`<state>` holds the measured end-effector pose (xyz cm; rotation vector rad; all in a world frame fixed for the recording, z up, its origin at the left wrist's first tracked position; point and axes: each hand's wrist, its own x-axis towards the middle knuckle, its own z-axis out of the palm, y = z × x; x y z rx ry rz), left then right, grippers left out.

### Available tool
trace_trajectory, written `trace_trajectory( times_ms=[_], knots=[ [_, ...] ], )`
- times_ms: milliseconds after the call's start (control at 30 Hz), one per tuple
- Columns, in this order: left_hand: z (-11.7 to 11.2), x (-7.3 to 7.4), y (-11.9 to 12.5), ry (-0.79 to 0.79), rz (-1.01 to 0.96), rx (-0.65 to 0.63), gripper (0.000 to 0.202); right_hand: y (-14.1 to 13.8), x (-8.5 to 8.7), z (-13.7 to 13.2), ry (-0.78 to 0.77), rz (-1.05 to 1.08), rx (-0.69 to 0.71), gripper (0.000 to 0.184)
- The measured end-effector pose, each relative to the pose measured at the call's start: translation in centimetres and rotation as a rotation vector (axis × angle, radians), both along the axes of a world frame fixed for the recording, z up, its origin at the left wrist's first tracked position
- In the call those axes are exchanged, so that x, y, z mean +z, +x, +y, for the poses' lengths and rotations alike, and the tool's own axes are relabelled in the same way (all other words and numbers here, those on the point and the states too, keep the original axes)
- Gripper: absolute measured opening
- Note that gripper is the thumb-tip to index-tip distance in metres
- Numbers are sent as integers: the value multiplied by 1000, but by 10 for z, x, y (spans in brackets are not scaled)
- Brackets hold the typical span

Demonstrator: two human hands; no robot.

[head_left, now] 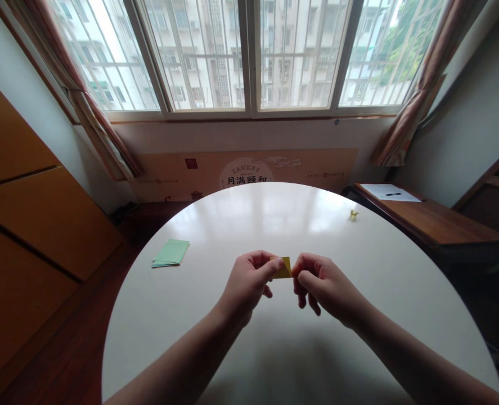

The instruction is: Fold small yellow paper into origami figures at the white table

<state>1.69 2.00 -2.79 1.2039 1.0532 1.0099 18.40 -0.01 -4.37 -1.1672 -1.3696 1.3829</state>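
Above the middle of the white table (181, 315), a small folded piece of yellow paper (283, 269) is held up between my two hands. My left hand (253, 277) pinches it at its left side, thumb on top. At its right edge, my right hand (320, 278) has thumb and forefinger closed at the lower corner, the other fingers curled loosely below. Part of the paper is hidden behind my left thumb.
A stack of green paper sheets (171, 253) lies on the table's left side. A small yellow folded-paper figure (353, 215) stands at the far right. Beyond the table, a wooden side table (452, 219) bears a white sheet (384, 192) with a pen (393, 194).
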Motion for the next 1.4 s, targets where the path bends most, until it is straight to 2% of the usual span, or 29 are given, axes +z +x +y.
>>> trace_trajectory(
  times_ms=[133, 300, 533, 633, 733, 800, 1133, 1233, 1400],
  knots=[
    [1, 0, 0, -44, -27, 6, 22, 1, 1, 0, -8, 92, 17, 11],
    [2, -1, 0, -84, -46, -24, 26, -2, -1, -2, 16, 59, 77, 19],
    [6, -2, -4, 24, 65, -21, 38, -3, -2, -3, 19, 83, 51, 20],
    [8, 1, -8, 39, 64, -92, 38, -3, -1, -3, 6, 94, 55, 21],
    [9, 3, -11, 50, 98, -183, 29, -4, 0, -3, 20, 81, 50, 22],
    [8, 4, -12, 65, 143, -200, 25, -4, 0, -4, 37, 57, 53, 23],
    [6, 4, -8, 74, 165, -121, 30, -1, 2, -3, 38, 13, 123, 14],
    [8, 5, -9, 68, 152, -142, 35, -1, 2, -4, 10, 43, 129, 15],
    [11, 9, -14, 110, 68, -119, 27, 0, 1, -4, -50, 144, 110, 14]
  ],
)
